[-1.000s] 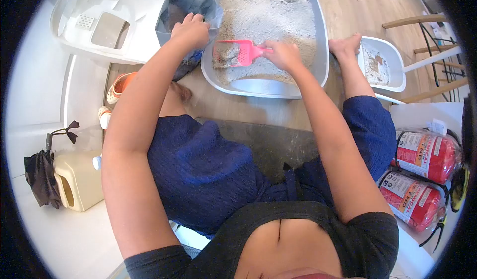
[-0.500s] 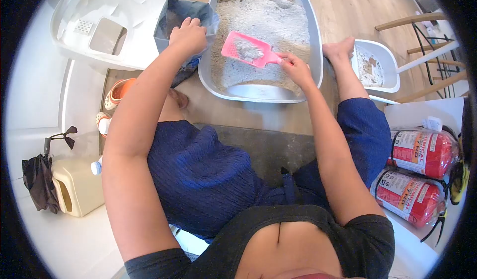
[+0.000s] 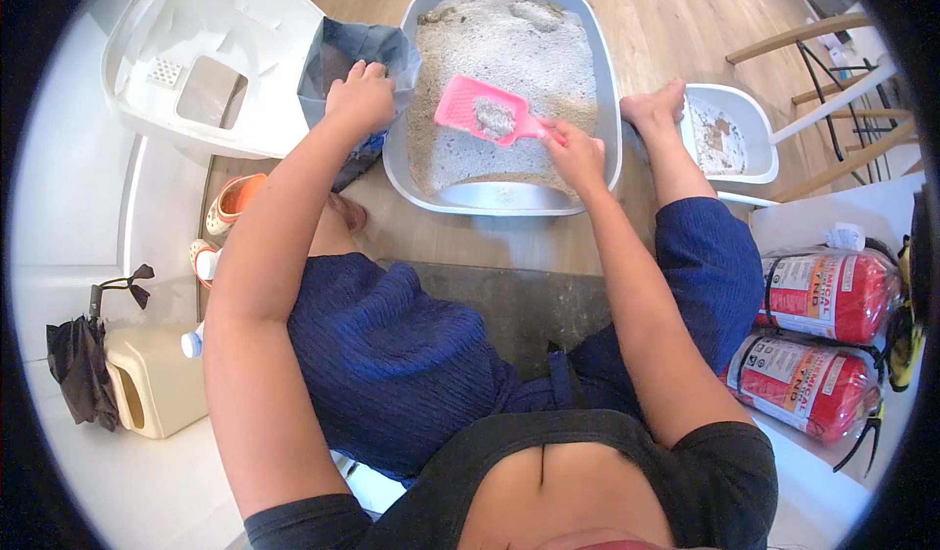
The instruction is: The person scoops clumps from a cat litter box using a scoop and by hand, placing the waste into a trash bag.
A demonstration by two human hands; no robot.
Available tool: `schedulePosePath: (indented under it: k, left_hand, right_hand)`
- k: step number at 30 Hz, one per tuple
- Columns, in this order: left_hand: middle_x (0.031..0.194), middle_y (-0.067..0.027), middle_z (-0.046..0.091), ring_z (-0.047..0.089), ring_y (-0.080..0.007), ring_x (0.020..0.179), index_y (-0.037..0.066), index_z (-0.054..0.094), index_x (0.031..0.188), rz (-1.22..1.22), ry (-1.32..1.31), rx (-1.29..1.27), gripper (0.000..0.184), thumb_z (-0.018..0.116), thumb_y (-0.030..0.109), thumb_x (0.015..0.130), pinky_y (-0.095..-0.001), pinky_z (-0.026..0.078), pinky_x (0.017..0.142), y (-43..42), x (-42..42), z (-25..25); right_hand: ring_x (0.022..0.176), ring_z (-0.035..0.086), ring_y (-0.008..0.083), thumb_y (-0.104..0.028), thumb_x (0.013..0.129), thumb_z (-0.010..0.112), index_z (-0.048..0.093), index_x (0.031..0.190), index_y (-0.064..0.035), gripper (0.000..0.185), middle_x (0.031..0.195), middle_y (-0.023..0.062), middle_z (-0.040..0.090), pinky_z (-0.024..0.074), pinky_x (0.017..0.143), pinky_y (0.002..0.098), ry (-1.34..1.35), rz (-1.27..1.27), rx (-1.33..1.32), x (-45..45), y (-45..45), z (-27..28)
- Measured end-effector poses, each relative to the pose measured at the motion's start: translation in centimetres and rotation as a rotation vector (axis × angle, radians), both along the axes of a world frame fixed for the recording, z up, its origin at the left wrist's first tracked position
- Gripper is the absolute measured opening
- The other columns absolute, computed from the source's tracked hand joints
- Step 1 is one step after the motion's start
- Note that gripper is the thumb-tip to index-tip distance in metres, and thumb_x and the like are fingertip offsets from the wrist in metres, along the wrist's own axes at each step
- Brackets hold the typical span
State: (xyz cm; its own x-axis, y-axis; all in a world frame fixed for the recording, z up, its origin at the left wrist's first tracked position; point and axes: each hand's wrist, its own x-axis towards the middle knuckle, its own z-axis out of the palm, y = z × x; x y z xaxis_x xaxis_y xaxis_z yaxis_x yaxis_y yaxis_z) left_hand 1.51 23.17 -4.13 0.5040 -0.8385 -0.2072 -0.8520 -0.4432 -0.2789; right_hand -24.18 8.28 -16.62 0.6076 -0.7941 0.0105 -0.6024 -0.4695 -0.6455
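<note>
My right hand (image 3: 576, 155) grips the handle of a pink slotted litter scoop (image 3: 468, 92). A grey lump of cat litter (image 3: 495, 117) lies in the scoop, nearer its handle end. Beneath it stands a grey litter box (image 3: 392, 163), filled with pale litter (image 3: 504, 46) that is darker and rougher along the far edge. My left hand (image 3: 362, 95) is at the near rim of an open dark grey plastic bag (image 3: 328, 55), its fingers curled over the edge. The bag stands left of the litter box, and my hand hides part of its opening.
A white litter box hood (image 3: 269, 124) lies at the left. Beyond my foot on the right is a white dustpan (image 3: 774, 163) with dirt in it. Two red fire extinguishers (image 3: 813, 383) stand at the right, orange-and-white clogs (image 3: 227, 207) and a cream bin (image 3: 166, 374) at the left.
The litter in the scoop has shrunk to a smaller lump near the handle. The view has shifted slightly; my left hand stays at the bag.
</note>
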Motion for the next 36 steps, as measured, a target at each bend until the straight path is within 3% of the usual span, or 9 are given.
schedulePosePath:
  k: [11, 14, 17, 20, 22, 26, 28, 34, 36]
  left_hand:
    - [0.14, -0.0064, 0.037, 0.027, -0.0257, 0.135, 0.013, 0.058, 0.118, 0.001, 0.008, 0.019, 0.035, 0.046, 0.015, 0.085, -0.047, 0.036, 0.099, 0.0, -0.2, -0.1]
    - [0.141, -0.0064, 0.036, 0.028, -0.026, 0.135, 0.013, 0.058, 0.117, -0.001, 0.011, 0.003, 0.034, 0.046, 0.015, 0.085, -0.0472, 0.036, 0.1, 0.2, -0.2, -0.2]
    - [0.14, -0.0064, 0.037, 0.027, -0.0264, 0.135, 0.013, 0.058, 0.117, 0.004, 0.003, -0.01, 0.034, 0.046, 0.015, 0.085, -0.0473, 0.035, 0.1, 0.2, -0.1, -0.5]
    - [0.137, -0.0087, 0.04, 0.033, -0.0287, 0.131, 0.019, 0.06, 0.116, -0.044, -0.012, -0.043, 0.037, 0.047, 0.013, 0.081, -0.0478, 0.036, 0.1, 0.5, 0.5, -0.5]
    - [0.126, -0.0114, 0.046, 0.041, -0.0286, 0.123, 0.011, 0.061, 0.11, -0.04, 0.015, 0.0, 0.033, 0.047, 0.011, 0.081, -0.0436, 0.042, 0.096, 0.2, -0.1, -0.1]
    - [0.12, -0.0104, 0.05, 0.047, -0.0241, 0.115, 0.001, 0.064, 0.104, -0.104, -0.017, -0.054, 0.029, 0.05, 0.014, 0.083, -0.0328, 0.049, 0.083, 0.2, -0.7, -1.2]
    - [0.12, -0.0102, 0.049, 0.047, -0.0235, 0.115, 0.002, 0.064, 0.104, -0.115, -0.036, -0.025, 0.028, 0.051, 0.015, 0.083, -0.0333, 0.049, 0.083, 0.2, -1.2, -1.3]
    - [0.113, -0.0099, 0.059, 0.057, -0.0229, 0.104, 0.007, 0.067, 0.101, -0.193, -0.124, -0.032, 0.025, 0.053, 0.018, 0.083, -0.0335, 0.051, 0.077, -0.3, -1.8, -1.0]
    - [0.102, -0.009, 0.066, 0.064, -0.0216, 0.094, 0.01, 0.069, 0.097, -0.145, -0.13, -0.008, 0.021, 0.055, 0.017, 0.083, -0.0329, 0.052, 0.072, -0.7, -1.9, -0.7]
  right_hand:
    - [0.092, 0.06, 0.0208, -0.04, 0.085, 0.055, 0.065, 0.108, -0.027, 0.028, 0.097, 0.0049, 0.066, 0.0358, 0.079, 0.039, -0.029, 0.008, -0.243, -0.2, 0.1, -0.4]
    - [0.091, 0.06, 0.0217, -0.04, 0.084, 0.055, 0.065, 0.108, -0.0271, 0.029, 0.093, 0.0051, 0.065, 0.0359, 0.079, 0.0389, -0.075, -0.125, -0.193, -0.2, 0.1, -0.3]
    - [0.089, 0.06, 0.0222, -0.04, 0.084, 0.055, 0.065, 0.108, -0.027, 0.028, 0.092, 0.0052, 0.066, 0.0361, 0.079, 0.0389, -0.025, -0.002, -0.314, -0.4, 0.1, -0.6]
    - [0.089, 0.06, 0.0223, -0.04, 0.084, 0.055, 0.064, 0.109, -0.0277, 0.029, 0.09, 0.0053, 0.065, 0.036, 0.079, 0.0383, -0.063, -0.103, -0.25, -0.1, -0.3, -0.8]
    - [0.086, 0.06, 0.0225, -0.039, 0.084, 0.055, 0.064, 0.108, -0.0282, 0.028, 0.085, 0.0049, 0.064, 0.036, 0.077, 0.0391, -0.023, -0.12, -0.351, 0.0, -0.3, -0.1]
    - [0.082, 0.059, 0.0231, -0.034, 0.085, 0.056, 0.065, 0.106, -0.0274, 0.025, 0.081, 0.0046, 0.062, 0.0358, 0.075, 0.04, 0.084, -0.187, -0.522, 1.3, -1.1, 4.2]
    - [0.079, 0.058, 0.0221, -0.027, 0.083, 0.056, 0.066, 0.102, -0.0263, 0.021, 0.08, 0.0039, 0.061, 0.0356, 0.073, 0.041, -0.08, -0.155, -0.768, 3.3, -1.2, 7.5]
    - [0.077, 0.055, 0.016, -0.015, 0.077, 0.058, 0.068, 0.093, -0.0269, 0.022, 0.075, -0.0024, 0.055, 0.0344, 0.076, 0.0352, -0.343, 0.132, -1.043, 10.8, 3.0, 13.6]
    - [0.076, 0.054, 0.0163, -0.015, 0.077, 0.056, 0.067, 0.091, -0.0265, 0.021, 0.074, -0.0014, 0.054, 0.0352, 0.074, 0.034, -0.35, 0.169, -1.112, 12.3, 4.0, 13.8]
